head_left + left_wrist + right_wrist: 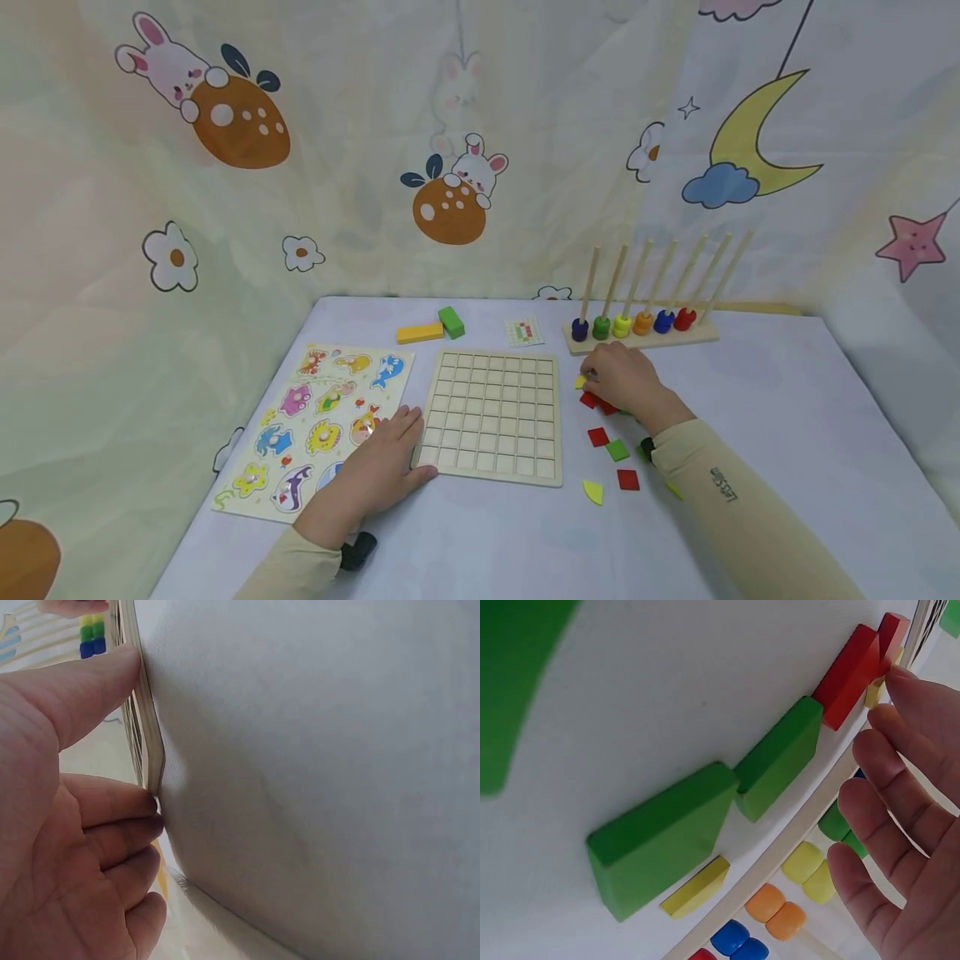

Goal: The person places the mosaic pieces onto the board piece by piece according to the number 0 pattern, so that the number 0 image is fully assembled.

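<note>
My left hand point(401, 446) lies flat on the table, with relaxed fingers against the near left corner of a wooden grid board point(491, 412). In the left wrist view the thumb and fingertips of the left hand point(112, 735) touch the grid board's edge point(150, 735). My right hand point(603, 379) reaches over a cluster of small tiles to the right of the board. Its fingertips point(900, 679) touch a red tile point(847, 675) and a small yellow tile point(875, 694). Two green tiles point(664, 840) lie beside them. Neither hand lifts anything.
An animal peg puzzle point(315, 425) lies left of the grid board. A yellow block point(420, 333), a green block point(451, 322) and a pattern card point(524, 331) sit behind it. A bead rack point(641, 329) stands at the back right. Loose tiles point(617, 450) lie near my right forearm.
</note>
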Demonstrator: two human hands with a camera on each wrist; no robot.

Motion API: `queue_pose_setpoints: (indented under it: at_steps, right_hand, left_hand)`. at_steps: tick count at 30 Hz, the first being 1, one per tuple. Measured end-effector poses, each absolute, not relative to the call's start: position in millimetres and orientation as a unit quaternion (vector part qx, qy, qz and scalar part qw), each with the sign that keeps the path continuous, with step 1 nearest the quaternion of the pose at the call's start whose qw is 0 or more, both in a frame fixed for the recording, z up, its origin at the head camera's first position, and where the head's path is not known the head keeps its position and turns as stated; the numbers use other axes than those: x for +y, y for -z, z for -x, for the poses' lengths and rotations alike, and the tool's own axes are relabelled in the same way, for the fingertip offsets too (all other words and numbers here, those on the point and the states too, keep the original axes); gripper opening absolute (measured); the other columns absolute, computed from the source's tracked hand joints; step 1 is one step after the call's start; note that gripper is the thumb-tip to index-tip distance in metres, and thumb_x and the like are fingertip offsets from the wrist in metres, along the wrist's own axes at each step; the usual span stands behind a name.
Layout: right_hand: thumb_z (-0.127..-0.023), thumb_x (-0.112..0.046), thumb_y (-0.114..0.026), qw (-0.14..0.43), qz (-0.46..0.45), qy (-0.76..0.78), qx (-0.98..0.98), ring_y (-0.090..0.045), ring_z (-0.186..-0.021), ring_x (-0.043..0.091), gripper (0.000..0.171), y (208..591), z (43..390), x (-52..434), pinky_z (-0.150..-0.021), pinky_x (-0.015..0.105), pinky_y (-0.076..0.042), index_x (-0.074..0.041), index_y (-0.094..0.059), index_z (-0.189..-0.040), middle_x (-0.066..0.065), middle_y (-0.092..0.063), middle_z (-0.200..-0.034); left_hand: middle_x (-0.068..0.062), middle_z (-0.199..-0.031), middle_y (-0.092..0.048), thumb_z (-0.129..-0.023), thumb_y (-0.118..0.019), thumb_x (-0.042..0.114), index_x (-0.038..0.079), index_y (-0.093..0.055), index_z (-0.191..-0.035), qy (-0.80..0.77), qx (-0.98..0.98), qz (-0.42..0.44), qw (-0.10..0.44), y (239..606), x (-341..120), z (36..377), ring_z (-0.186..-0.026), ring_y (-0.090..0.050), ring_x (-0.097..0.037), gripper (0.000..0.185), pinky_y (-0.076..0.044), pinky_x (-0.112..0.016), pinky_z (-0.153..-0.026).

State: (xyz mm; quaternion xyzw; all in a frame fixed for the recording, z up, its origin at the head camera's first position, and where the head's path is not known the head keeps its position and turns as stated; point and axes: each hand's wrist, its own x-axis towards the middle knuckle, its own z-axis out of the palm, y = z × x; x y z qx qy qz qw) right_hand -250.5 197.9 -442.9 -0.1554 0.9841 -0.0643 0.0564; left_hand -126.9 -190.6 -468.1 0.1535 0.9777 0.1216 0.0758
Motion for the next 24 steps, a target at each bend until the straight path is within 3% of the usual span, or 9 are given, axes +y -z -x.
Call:
queue_pose_setpoints:
  at_steps: [24]
  right_hand:
    - [-0.089,-0.022,-0.084,0.063,0.148,0.056,0.985,-0.063,-0.084,0.020,0.025,445.1,255.1,194.3,-0.082,0.045,-0.061,-0.011,-0.082,-0.111,0.004,-0.078,-0.100]
  left_hand:
    - [-0.011,-0.170,-0.036,-0.095,-0.073,0.052,0.004,-0.043,-0.158,-0.114,0.978,-0.158,0.068,469.4,-190.7,127.1,-0.162,-0.026,-0.034,0.085,-0.029,-0.052,-0.131]
